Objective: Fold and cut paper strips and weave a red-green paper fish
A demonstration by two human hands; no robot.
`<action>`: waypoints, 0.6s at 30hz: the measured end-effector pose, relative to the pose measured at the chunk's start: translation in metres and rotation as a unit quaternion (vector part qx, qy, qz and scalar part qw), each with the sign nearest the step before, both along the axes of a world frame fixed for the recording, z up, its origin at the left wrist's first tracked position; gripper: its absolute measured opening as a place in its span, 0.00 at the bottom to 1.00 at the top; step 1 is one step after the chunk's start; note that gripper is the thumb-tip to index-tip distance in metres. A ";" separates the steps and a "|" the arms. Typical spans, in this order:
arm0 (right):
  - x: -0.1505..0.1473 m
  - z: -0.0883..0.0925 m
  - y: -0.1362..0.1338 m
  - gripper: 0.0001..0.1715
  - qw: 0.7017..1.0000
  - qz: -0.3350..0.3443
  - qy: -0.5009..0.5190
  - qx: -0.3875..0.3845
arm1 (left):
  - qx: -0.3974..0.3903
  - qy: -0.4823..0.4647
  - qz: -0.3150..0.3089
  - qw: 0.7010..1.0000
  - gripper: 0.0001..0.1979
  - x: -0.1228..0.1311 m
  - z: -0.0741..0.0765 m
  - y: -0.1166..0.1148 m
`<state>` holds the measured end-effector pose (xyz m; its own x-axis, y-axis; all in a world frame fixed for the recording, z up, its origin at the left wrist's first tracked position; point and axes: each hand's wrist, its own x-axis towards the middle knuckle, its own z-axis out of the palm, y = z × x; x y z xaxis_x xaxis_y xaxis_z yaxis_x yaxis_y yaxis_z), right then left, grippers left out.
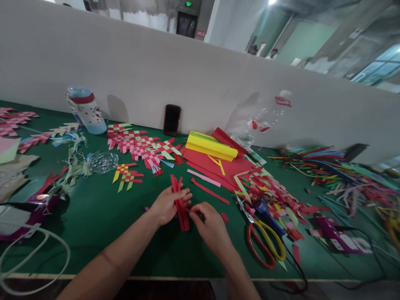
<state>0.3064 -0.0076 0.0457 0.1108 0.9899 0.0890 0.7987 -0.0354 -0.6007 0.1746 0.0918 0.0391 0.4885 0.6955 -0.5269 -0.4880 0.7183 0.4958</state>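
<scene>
Several red paper strips (181, 210) stand bunched lengthwise in my left hand (167, 205), its thumb pressed across their front. My right hand (208, 223) pinches at the right side of the same bunch, thumb and forefinger together at a red strip's edge. Just beyond the hands, a loose red strip (210, 191) and a pink strip (203, 178) lie on the green table. Left of them rests a small woven paper fish shape (127, 178) in red, yellow and green. The palm side of my right hand is hidden.
Scissors (264, 237) with red and yellow handles lie at right, near paper scraps (278, 191) and a blue tool (268, 216). Behind are red and yellow sheets (211, 146), woven pieces (140, 143), a phone (171, 119), a plastic bottle (262, 121) and a flask (89, 112).
</scene>
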 end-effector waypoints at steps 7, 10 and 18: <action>0.048 -0.011 0.018 0.14 0.982 -0.083 -0.168 0.019 | -0.005 -0.002 0.028 1.000 0.11 0.000 -0.001 0.003; 0.076 -0.020 0.030 0.13 0.972 -0.117 -0.203 0.007 | -0.007 -0.009 0.040 0.999 0.11 -0.001 0.000 0.003; 0.081 -0.026 0.043 0.07 0.968 -0.091 -0.234 -0.023 | -0.008 -0.021 0.049 0.999 0.12 -0.001 0.002 0.003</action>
<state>0.3870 0.0354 0.0200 0.2414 0.9621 0.1273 0.9611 -0.2189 -0.1683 0.1733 0.0945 0.0413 0.4404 0.7327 -0.5188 -0.5755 0.6740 0.4632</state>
